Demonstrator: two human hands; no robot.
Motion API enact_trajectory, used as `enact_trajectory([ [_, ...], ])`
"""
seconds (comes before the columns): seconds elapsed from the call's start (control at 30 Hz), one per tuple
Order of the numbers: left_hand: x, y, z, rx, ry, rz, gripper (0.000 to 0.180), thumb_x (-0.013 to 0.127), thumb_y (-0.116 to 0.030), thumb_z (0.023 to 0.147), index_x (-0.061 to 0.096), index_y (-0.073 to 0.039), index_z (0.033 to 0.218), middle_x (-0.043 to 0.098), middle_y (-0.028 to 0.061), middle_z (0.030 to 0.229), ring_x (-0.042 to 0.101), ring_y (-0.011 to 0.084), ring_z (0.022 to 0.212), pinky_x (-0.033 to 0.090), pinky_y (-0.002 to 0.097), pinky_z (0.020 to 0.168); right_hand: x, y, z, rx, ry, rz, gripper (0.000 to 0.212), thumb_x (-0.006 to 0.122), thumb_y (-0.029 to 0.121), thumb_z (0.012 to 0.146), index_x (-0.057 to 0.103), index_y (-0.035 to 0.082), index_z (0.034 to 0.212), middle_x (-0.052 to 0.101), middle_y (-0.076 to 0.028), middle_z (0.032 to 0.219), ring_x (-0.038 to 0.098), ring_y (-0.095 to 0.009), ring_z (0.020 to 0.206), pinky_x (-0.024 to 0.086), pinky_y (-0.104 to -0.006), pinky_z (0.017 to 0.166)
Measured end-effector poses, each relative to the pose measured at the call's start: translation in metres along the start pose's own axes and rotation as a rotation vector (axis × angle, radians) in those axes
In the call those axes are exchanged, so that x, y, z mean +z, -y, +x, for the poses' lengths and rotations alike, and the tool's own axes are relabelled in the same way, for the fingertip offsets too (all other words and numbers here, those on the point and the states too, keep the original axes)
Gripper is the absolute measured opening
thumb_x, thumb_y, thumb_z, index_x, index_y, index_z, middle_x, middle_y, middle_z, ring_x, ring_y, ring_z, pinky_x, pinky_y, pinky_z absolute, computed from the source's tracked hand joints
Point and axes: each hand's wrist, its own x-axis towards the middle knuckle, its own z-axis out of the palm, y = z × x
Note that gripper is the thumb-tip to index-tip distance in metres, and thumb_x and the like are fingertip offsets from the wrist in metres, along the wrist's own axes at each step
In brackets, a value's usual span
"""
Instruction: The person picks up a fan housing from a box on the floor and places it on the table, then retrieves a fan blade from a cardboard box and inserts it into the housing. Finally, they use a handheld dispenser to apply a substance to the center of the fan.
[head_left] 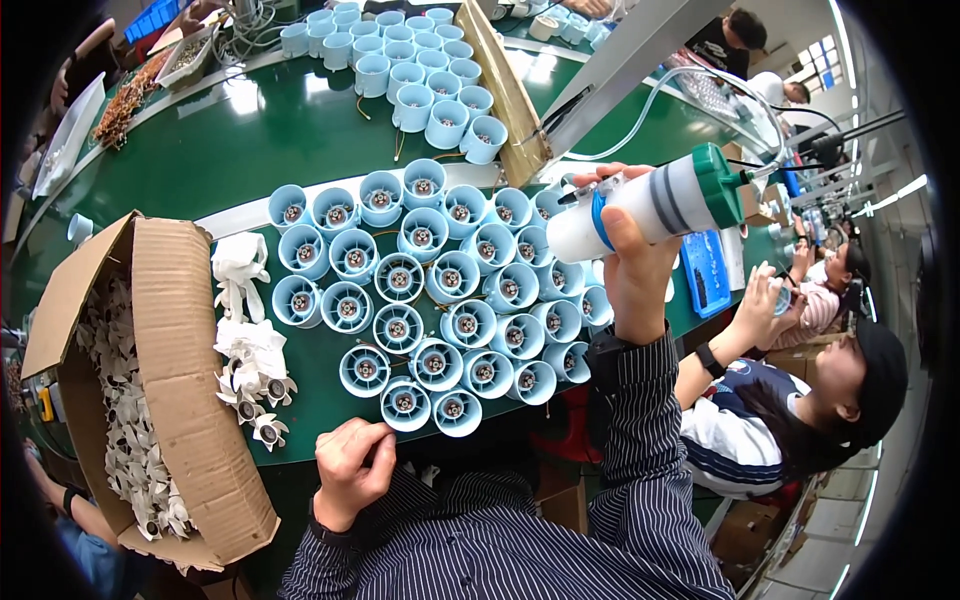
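Observation:
My right hand (632, 262) grips a white tool (650, 207) with a blue band, grey stripes and a green end, held tilted above the right side of a cluster of several light-blue round fan housings (430, 290). A clear hose runs from the tool's green end up to the right. My left hand (350, 468) rests on the near edge of the green table (250, 140), fingers curled, holding nothing, just left of the nearest housings. White fan impellers (252, 360) lie in a small pile beside the housings.
An open cardboard box (170, 380) full of white impellers stands at the left. More blue housings (420, 70) sit at the back beside a wooden board (510, 90). A seated person in a dark cap (850, 390) works close on the right.

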Motion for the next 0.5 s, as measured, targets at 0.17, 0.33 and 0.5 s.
enact_trajectory([
  [0.17, 0.001, -0.001, 0.0, -0.012, -0.002, 0.006, 0.01, 0.073, 0.005, 0.078, 0.069, 0.0, 0.086, 0.057, 0.008, 0.062, 0.057, 0.022, 0.049, 0.042, 0.0339, 0.049, 0.0, -0.014, 0.001, 0.017, -0.001, -0.007, 0.045, 0.081, 0.016, 0.092, 0.06, 0.002, 0.129, 0.068, -0.015, 0.124, 0.071, -0.03, 0.117, 0.053, -0.0485, 0.11],
  [0.33, 0.0, 0.0, 0.002, -0.02, 0.003, 0.01, 0.011, 0.073, 0.006, 0.078, 0.069, 0.0, 0.087, 0.057, 0.0082, 0.061, 0.057, 0.0224, 0.049, 0.043, 0.034, 0.049, -0.001, -0.021, 0.001, 0.032, -0.002, 0.007, 0.045, 0.081, 0.015, 0.092, 0.06, 0.001, 0.129, 0.068, -0.015, 0.123, 0.071, -0.028, 0.117, 0.053, -0.0472, 0.11],
  [0.5, -0.001, -0.001, 0.002, -0.021, 0.005, 0.018, 0.011, 0.073, 0.006, 0.078, 0.069, 0.0, 0.087, 0.057, 0.0085, 0.061, 0.057, 0.0227, 0.049, 0.042, 0.0343, 0.049, 0.001, -0.019, 0.002, 0.044, -0.017, -0.021, 0.044, 0.081, 0.016, 0.092, 0.06, 0.001, 0.128, 0.068, -0.014, 0.122, 0.071, -0.028, 0.116, 0.053, -0.0466, 0.109],
])
